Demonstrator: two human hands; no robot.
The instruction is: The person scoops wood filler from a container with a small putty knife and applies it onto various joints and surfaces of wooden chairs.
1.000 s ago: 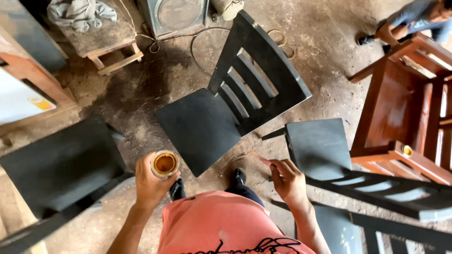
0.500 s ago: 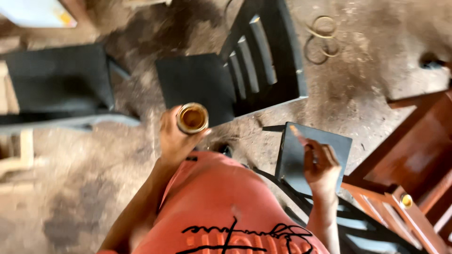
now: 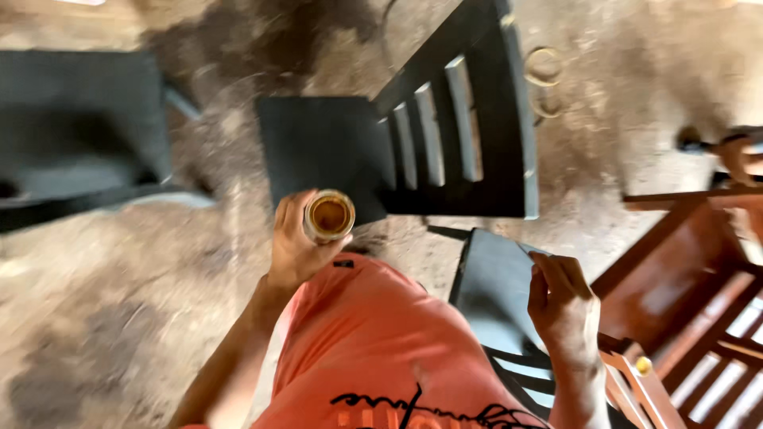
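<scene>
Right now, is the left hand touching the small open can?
Touching. The head view shows the left hand with its fingers wrapped around the side of the small open can, held above the floor.

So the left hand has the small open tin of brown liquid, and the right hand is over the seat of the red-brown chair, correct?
Not quite. The left hand does hold the small open tin of brown liquid, but the head view shows the right hand over the seat of a black chair; the red-brown chair stands beside it.
</scene>
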